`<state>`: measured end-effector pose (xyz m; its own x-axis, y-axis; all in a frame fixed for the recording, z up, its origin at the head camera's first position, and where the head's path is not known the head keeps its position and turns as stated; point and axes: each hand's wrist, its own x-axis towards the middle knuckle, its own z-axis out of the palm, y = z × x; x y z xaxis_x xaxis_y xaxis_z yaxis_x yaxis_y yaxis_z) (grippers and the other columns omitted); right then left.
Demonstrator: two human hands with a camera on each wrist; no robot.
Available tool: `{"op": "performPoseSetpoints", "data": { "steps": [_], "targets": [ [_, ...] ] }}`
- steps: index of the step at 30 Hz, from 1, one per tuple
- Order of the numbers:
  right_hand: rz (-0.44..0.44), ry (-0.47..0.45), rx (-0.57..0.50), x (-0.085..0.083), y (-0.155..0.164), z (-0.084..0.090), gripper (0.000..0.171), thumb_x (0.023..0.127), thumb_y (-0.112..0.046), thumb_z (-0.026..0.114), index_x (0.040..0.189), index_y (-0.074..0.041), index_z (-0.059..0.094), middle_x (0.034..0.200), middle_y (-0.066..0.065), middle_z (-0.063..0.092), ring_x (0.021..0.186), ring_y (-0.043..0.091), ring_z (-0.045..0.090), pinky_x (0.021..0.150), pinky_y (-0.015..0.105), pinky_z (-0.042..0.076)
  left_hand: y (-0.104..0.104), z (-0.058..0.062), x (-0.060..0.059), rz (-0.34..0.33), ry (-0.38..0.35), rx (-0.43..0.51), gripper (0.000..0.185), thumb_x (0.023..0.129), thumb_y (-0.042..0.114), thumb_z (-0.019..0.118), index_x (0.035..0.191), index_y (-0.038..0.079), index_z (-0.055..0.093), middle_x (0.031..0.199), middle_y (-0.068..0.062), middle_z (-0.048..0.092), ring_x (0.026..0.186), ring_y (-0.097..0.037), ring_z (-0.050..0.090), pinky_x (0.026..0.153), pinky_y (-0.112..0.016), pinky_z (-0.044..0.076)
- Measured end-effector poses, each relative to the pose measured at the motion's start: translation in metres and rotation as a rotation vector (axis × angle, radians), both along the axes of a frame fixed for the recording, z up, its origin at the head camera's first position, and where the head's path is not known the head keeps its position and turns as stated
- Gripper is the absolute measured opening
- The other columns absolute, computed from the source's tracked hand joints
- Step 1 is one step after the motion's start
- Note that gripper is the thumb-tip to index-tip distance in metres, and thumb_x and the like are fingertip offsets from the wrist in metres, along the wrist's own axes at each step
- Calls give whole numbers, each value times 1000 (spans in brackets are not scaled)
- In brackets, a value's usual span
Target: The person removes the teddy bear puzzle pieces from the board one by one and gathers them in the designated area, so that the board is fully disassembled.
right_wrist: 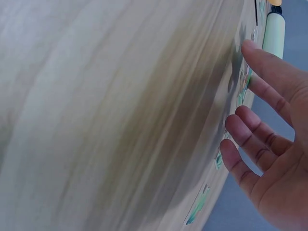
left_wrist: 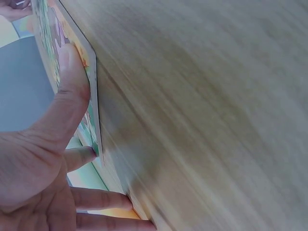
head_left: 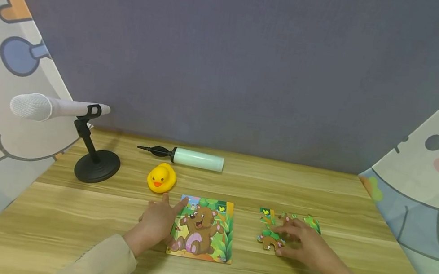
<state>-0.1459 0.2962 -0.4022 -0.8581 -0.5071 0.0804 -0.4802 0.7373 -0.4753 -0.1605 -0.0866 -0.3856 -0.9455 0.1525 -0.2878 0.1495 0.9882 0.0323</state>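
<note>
On the light wooden table (head_left: 318, 193) lies a square cartoon bear jigsaw board (head_left: 202, 230), flat and near the front edge. The left hand (head_left: 158, 225) rests on the board's left edge with straight, relaxed fingers (left_wrist: 72, 86); the left wrist view shows the thumb lying flat on the printed face and the other fingertips touching the table beside the edge. Well to the right of the board sits a small cluster of loose green and brown puzzle pieces (head_left: 274, 227). The right hand (head_left: 302, 246) lies over them, fingers (right_wrist: 250, 130) spread and straight, grasping nothing, tips touching the pieces. Behind the board stand a yellow rubber duck (head_left: 162, 178), a pale green hand pump with a black nozzle (head_left: 188, 157) and a white microphone on a black round-base stand (head_left: 81, 139).
</note>
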Motion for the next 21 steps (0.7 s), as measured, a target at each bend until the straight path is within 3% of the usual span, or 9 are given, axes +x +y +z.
{"op": "performPoseSetpoints", "data": {
  "steps": [10,13,15,18,19,21],
  "targets": [
    [-3,-14,73,0,0,-2,48,84,-46,81,122,-18,72,112,-6,59,89,7,54,72,32,51,0,2,2,-4,10,5,122,50,45,96,157,22,40,152,-32,41,118,-60,56,60,-55,61],
    [2,-24,86,0,-1,0,48,84,-46,81,122,-18,72,116,-2,61,90,10,56,74,34,51,0,3,2,-9,15,2,122,50,45,96,157,22,41,151,-32,42,117,-59,57,59,-54,61],
    [18,-27,81,0,-2,2,47,86,-44,80,122,-17,72,123,6,64,95,17,62,77,40,55,0,3,2,-10,15,5,122,50,44,96,157,22,41,151,-32,42,117,-60,57,59,-54,61],
    [50,-48,42,-2,-6,7,44,88,-42,78,122,-15,72,128,13,64,114,41,63,89,57,55,0,3,2,-7,11,11,122,50,44,96,157,22,41,151,-32,42,117,-60,56,59,-55,61],
    [58,-50,31,-2,-8,9,43,88,-42,78,121,-15,72,126,12,66,113,42,63,91,61,53,0,3,2,-5,9,13,122,50,44,96,157,22,41,152,-32,42,118,-60,56,60,-55,61],
    [67,-62,7,-4,-15,12,40,89,-42,76,119,-16,72,114,2,67,110,37,64,90,55,55,0,3,2,-3,7,13,122,50,43,96,157,22,40,152,-32,41,118,-60,55,60,-55,61]
  ]
}}
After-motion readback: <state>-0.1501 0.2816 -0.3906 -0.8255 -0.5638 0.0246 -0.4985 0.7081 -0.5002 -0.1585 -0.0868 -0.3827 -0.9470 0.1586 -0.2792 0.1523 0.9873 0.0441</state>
